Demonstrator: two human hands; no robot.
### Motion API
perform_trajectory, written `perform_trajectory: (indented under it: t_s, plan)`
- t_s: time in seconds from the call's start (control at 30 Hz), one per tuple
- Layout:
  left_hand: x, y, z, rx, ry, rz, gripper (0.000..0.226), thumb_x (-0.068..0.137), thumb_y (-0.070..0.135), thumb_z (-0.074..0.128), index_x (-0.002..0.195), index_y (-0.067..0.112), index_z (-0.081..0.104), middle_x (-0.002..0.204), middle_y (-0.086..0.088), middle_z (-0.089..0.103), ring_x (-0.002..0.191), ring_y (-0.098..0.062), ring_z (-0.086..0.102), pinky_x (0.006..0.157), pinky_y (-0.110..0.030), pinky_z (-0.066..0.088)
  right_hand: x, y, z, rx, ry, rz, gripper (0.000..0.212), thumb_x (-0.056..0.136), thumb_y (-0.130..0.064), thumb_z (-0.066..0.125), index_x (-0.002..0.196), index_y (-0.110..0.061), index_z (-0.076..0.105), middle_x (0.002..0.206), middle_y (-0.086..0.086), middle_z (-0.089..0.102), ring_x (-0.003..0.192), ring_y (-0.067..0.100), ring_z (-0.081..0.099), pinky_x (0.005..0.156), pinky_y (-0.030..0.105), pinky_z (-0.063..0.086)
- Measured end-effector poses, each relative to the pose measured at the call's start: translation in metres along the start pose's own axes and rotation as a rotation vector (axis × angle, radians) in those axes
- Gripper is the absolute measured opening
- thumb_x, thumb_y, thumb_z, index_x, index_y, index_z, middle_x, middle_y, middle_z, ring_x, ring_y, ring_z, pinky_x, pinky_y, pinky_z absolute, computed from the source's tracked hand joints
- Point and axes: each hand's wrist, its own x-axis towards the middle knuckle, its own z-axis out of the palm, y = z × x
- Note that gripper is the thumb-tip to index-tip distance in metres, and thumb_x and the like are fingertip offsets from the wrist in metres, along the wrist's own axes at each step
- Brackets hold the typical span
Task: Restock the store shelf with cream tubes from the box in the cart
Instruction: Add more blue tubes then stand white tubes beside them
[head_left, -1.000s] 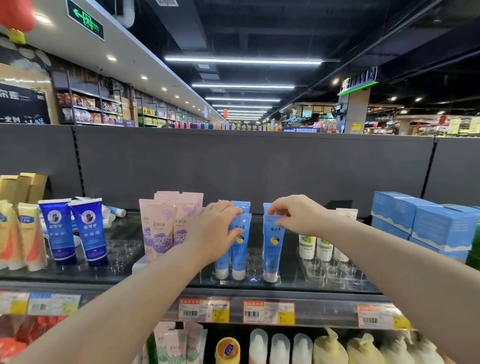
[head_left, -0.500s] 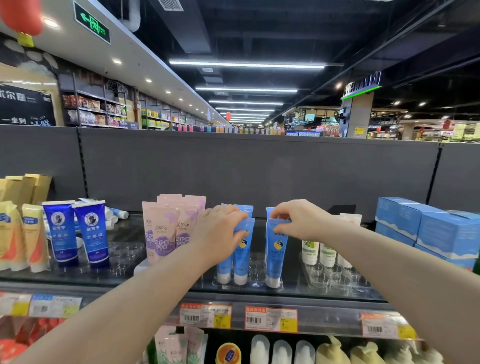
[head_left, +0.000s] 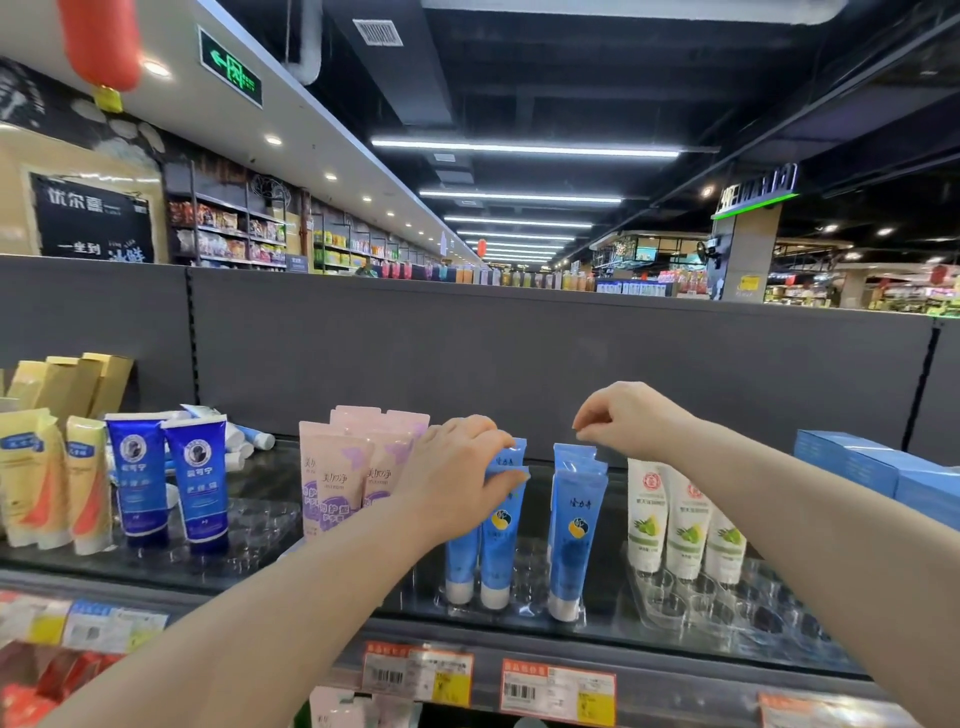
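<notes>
On the shelf (head_left: 270, 483), the left hand (head_left: 457, 483) curled its fingers over the tops of two upright blue tubes (head_left: 496, 545); just beside them stood a lone blue tube (head_left: 574, 525). Above it, not touching, the right hand (head_left: 631, 421) hovered; fingers curled, thumb and forefinger tips together, holding nothing.

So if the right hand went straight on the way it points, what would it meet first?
Probably the left hand, which grips the left blue tubes; depth is unclear.

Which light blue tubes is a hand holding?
The left pair, gripped near the top by the left hand. The right-side tubes stand free below the right hand.
</notes>
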Motion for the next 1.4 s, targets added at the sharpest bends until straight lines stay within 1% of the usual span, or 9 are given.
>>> perform_trajectory:
  t_s: [0.13,0.23,0.4,0.53,0.67,0.9,1.07,1.2,1.4]
  plan:
    - [0.004,-0.003,0.0,-0.013,-0.014,-0.004,0.044,0.092,0.048,0.047,0.125,0.02,0.057,0.125,0.007,0.053,0.118,-0.014,0.045,0.103,-0.031,0.033,0.017,0.004,0.011,-0.004,-0.083,0.033,0.022,0.087,-0.025,0.062,0.108,-0.021,0.069,0.102,-0.008,0.06,0.096,0.011,0.057,0.086,0.025,0.048]
    - [0.002,-0.006,0.001,-0.039,-0.038,-0.006,0.053,0.088,0.056,0.041,0.123,0.02,0.06,0.123,0.006,0.055,0.116,-0.015,0.048,0.102,-0.033,0.035,0.027,0.006,0.016,-0.016,-0.143,0.039,0.022,0.087,-0.021,0.062,0.108,-0.021,0.069,0.104,-0.006,0.063,0.094,0.01,0.058,0.081,0.022,0.047]
    - [-0.004,-0.009,0.002,-0.052,-0.048,-0.001,0.071,0.077,0.065,0.024,0.118,0.021,0.063,0.12,0.006,0.06,0.115,-0.014,0.051,0.102,-0.033,0.036,0.031,0.004,0.018,-0.018,-0.161,0.027,0.008,0.085,-0.021,0.065,0.09,-0.022,0.07,0.089,-0.009,0.064,0.081,0.007,0.06,0.069,0.019,0.048]
    - [-0.005,-0.01,0.003,-0.031,-0.051,0.011,0.053,0.084,0.054,0.037,0.112,0.019,0.065,0.116,0.006,0.061,0.112,-0.015,0.053,0.098,-0.034,0.037,0.033,-0.002,0.016,0.005,-0.123,-0.015,0.01,0.087,-0.02,0.063,0.094,-0.017,0.071,0.084,-0.009,0.061,0.077,0.007,0.057,0.06,0.015,0.041]
    - [-0.005,-0.011,0.004,0.006,-0.076,0.036,0.035,0.093,0.04,0.049,0.119,0.019,0.062,0.123,0.006,0.055,0.118,-0.013,0.046,0.1,-0.027,0.03,0.034,-0.008,0.014,-0.003,-0.12,-0.031,0.013,0.088,-0.021,0.063,0.097,-0.017,0.071,0.094,-0.006,0.063,0.085,0.009,0.058,0.067,0.017,0.043]
    - [-0.005,-0.013,0.006,0.026,-0.067,0.038,0.035,0.095,0.036,0.048,0.125,0.02,0.058,0.13,0.006,0.051,0.123,-0.013,0.042,0.103,-0.026,0.026,0.032,-0.01,0.015,0.02,-0.074,-0.042,0.017,0.089,-0.022,0.061,0.103,-0.016,0.07,0.094,-0.007,0.058,0.086,0.008,0.055,0.062,0.012,0.039]
    - [-0.005,-0.01,0.005,0.036,-0.062,0.044,0.035,0.095,0.035,0.047,0.125,0.02,0.057,0.131,0.006,0.05,0.124,-0.013,0.041,0.103,-0.027,0.027,0.033,-0.015,0.021,0.034,-0.048,-0.06,0.017,0.09,-0.023,0.061,0.103,-0.017,0.07,0.1,-0.005,0.061,0.089,0.01,0.056,0.072,0.019,0.044]
    - [-0.005,-0.01,0.006,0.048,-0.052,0.045,0.036,0.095,0.035,0.047,0.126,0.021,0.056,0.132,0.006,0.049,0.125,-0.013,0.04,0.104,-0.028,0.026,0.033,-0.018,0.022,0.032,-0.043,-0.078,0.018,0.09,-0.022,0.06,0.103,-0.016,0.07,0.096,-0.007,0.059,0.089,0.011,0.057,0.073,0.021,0.045]
    - [-0.005,-0.01,0.006,0.047,-0.035,0.054,0.036,0.094,0.034,0.048,0.126,0.02,0.056,0.133,0.006,0.048,0.125,-0.013,0.04,0.103,-0.027,0.025,0.034,-0.02,0.024,0.017,-0.022,-0.096,0.019,0.09,-0.023,0.059,0.105,-0.017,0.069,0.104,-0.003,0.064,0.091,0.012,0.058,0.075,0.022,0.046]
